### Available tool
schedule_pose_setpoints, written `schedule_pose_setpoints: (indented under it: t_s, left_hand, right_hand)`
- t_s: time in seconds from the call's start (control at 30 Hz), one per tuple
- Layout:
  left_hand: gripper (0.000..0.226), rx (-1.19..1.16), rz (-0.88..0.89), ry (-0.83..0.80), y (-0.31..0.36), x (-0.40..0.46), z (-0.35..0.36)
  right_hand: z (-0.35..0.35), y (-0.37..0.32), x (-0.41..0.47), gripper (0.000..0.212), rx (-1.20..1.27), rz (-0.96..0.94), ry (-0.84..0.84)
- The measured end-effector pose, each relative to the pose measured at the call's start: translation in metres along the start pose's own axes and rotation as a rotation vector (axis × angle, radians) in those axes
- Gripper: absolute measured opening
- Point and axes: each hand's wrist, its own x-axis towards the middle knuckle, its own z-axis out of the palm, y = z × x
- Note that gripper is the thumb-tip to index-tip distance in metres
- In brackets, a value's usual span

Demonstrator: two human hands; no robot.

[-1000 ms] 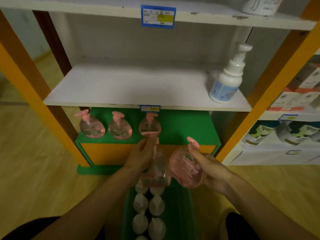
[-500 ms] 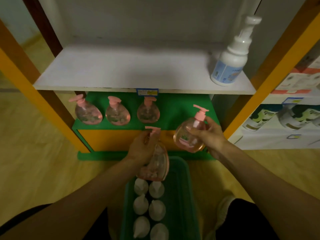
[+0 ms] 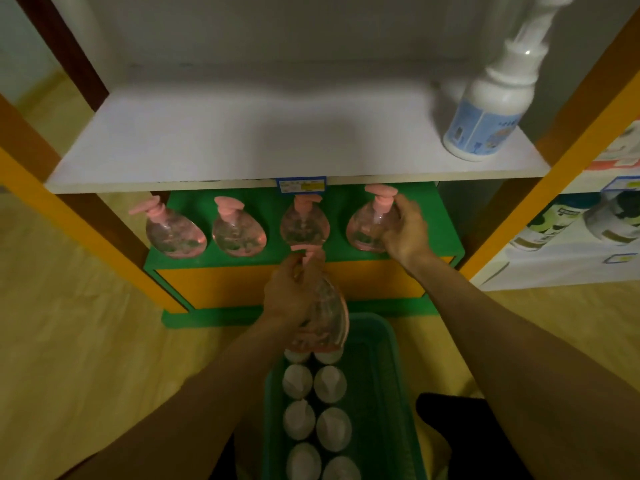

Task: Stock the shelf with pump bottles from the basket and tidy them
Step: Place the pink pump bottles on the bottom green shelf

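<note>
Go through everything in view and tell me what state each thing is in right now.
Right hand: grips the fourth pink bottle, upright on the green shelf.
Left hand: holds another pink bottle above the basket.
Three pink bottles: upright in a row, untouched.
Basket: holds white bottles in two rows.
White pump bottle: alone on the white shelf.

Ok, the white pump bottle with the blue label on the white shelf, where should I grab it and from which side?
Grip the white pump bottle with the blue label round its wide body, below the narrow pump neck. It stands upright near the front right corner of the white shelf. Coming from the front or left looks easiest, since the orange post stands close on its right.
</note>
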Motion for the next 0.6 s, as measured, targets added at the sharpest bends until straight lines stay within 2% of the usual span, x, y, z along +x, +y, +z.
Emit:
schedule_pose_setpoints:
  t_s: [0.17, 0.23, 0.3, 0.37, 0.5, 0.6]
  left_hand:
    - [0.03, -0.03, 0.022, 0.019, 0.002, 0.003, -0.001]
    - [0.035, -0.063, 0.011, 0.013, 0.001, 0.001, -0.001]
    - [0.04, -0.056, -0.004, -0.001, 0.0, -0.002, -0.001]
    - [0.041, -0.03, -0.002, 0.001, -0.001, -0.005, -0.001]
    - [0.038, -0.008, 0.03, 0.005, 0.002, -0.01, -0.003]
    - [0.039, -0.025, 0.028, 0.001, 0.004, -0.011, -0.004]
  right_hand:
    - [0.007, 0.004, -0.007, 0.059, 0.07, 0.027, 0.014]
    - [0.012, 0.006, -0.007, 0.05, 0.057, -0.012, 0.017]
    - [0.018, 0.006, -0.007, 0.036, 0.146, 0.044, 0.071]
    - [0.02, 0.005, -0.005, 0.033, 0.227, 0.09, 0.098]
    - [0.025, -0.004, -0.006, 0.029, 0.236, 0.036, 0.117]
    - [0.027, -0.003, -0.007, 0.025, 0.094, 0.003, 0.152]
